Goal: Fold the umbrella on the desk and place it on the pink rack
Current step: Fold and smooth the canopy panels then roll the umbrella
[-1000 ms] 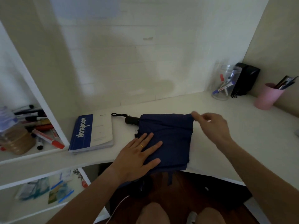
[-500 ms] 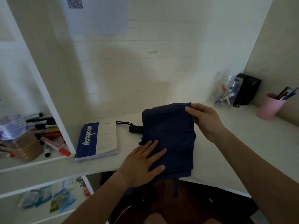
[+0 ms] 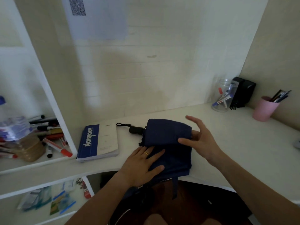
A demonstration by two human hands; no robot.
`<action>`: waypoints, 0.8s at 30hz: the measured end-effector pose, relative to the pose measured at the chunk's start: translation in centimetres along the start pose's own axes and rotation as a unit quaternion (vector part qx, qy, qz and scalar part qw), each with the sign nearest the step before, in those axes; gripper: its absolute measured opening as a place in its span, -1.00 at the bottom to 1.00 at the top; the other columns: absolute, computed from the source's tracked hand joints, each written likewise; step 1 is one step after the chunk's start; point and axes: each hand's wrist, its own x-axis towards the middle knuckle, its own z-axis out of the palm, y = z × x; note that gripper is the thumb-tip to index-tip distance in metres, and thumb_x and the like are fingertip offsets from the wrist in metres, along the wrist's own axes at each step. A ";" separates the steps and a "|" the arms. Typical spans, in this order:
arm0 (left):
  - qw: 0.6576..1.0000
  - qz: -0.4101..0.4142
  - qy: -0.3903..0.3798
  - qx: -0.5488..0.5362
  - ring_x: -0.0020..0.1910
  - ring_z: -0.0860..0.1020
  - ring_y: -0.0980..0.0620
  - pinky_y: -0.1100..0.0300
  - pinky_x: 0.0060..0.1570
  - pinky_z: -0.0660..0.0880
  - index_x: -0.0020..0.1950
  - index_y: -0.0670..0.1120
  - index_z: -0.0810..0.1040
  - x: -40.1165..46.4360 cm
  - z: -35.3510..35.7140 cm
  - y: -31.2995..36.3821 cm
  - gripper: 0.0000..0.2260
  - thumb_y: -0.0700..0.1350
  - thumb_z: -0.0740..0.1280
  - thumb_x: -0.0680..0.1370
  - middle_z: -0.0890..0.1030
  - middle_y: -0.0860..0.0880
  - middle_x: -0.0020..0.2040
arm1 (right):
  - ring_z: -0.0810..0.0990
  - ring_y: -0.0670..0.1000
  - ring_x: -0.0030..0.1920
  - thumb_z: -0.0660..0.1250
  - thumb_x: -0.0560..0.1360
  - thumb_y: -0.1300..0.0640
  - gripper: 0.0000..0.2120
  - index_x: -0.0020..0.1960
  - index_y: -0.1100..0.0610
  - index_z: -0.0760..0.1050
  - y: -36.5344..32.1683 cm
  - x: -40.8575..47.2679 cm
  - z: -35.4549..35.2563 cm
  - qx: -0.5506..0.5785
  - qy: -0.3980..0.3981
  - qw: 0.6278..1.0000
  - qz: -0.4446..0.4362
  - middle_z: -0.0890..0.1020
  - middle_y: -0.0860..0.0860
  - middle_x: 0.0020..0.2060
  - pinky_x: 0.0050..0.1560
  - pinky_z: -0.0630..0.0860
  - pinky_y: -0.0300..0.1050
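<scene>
A dark blue umbrella [image 3: 167, 132] lies collapsed on the white desk [image 3: 235, 143], its black handle [image 3: 136, 130] and wrist strap pointing left. The far part of its fabric is folded over toward me into a thick roll. My left hand [image 3: 142, 164] lies flat, fingers spread, on the near left part of the fabric at the desk's front edge. My right hand [image 3: 201, 140] is at the roll's right end, thumb resting on the flap and fingers spread apart. A strip of fabric hangs over the desk edge.
A blue and white notebook [image 3: 97, 142] lies left of the handle. At the back right stand a clear jar of pens [image 3: 224, 96], a black box [image 3: 243, 93] and a pink cup of pens [image 3: 264, 109]. Left shelves hold markers [image 3: 52, 135] and a water bottle [image 3: 14, 127].
My right hand lifted the far edge of the fabric, brought it over toward me and laid it down as a fold; its fingers have opened. My left hand stayed flat on the fabric.
</scene>
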 end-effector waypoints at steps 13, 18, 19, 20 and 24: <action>0.900 -0.207 0.192 -0.332 0.26 0.45 0.09 0.11 0.17 0.55 0.54 0.07 0.11 -0.1 -2.6 2.3 0.11 0.18 0.67 0.15 0.23 0.15 0.41 | 0.61 -0.14 -0.21 0.47 0.36 0.46 -0.35 0.28 -0.08 0.44 4.9 -3.1 0.2 -0.180 0.002 0.982 -0.055 0.68 0.00 -0.06 -0.22 0.52 -0.31; 0.818 -0.264 0.185 -0.476 0.04 0.65 0.14 0.17 0.06 0.62 0.24 -0.01 0.60 1.0 -3.8 2.2 -0.45 -0.04 0.67 0.30 0.69 0.08 0.13 | 0.63 0.01 -0.32 0.49 0.38 0.42 -0.19 0.40 -0.15 0.23 5.6 -3.3 0.2 -0.163 0.010 0.986 -0.032 0.69 0.10 -0.18 -0.20 0.61 -0.11; 0.790 -0.263 0.184 -0.522 -0.04 0.68 0.15 0.25 -0.05 0.62 0.16 -0.04 0.65 0.9 -4.0 2.0 -0.58 -0.11 0.65 0.34 0.73 0.05 0.04 | 0.64 0.02 -0.31 0.49 0.38 0.42 -0.18 0.41 -0.16 0.21 5.7 -3.3 0.1 -0.162 0.011 0.986 -0.028 0.69 0.09 -0.20 -0.18 0.61 -0.13; 0.768 -0.255 0.178 -0.561 -0.08 0.70 0.15 0.32 -0.14 0.60 0.10 -0.08 0.69 0.8 -4.3 1.9 -0.70 -0.16 0.61 0.40 0.76 0.04 -0.03 | 0.64 0.01 -0.30 0.50 0.38 0.41 -0.19 0.40 -0.16 0.23 5.6 -3.3 0.0 -0.163 0.010 0.986 -0.027 0.69 0.09 -0.20 -0.18 0.60 -0.17; 0.763 -0.227 0.099 -0.596 -0.09 0.69 0.21 0.44 -0.16 0.53 0.08 -0.09 0.69 -0.2 -4.8 0.8 -0.89 -0.20 0.41 0.58 0.76 0.12 -0.09 | 0.65 0.04 -0.20 0.54 0.36 0.38 -0.41 0.22 -0.11 0.49 5.4 -3.3 -0.5 -0.176 -0.009 0.984 -0.038 0.68 0.12 -0.15 -0.10 0.61 -0.14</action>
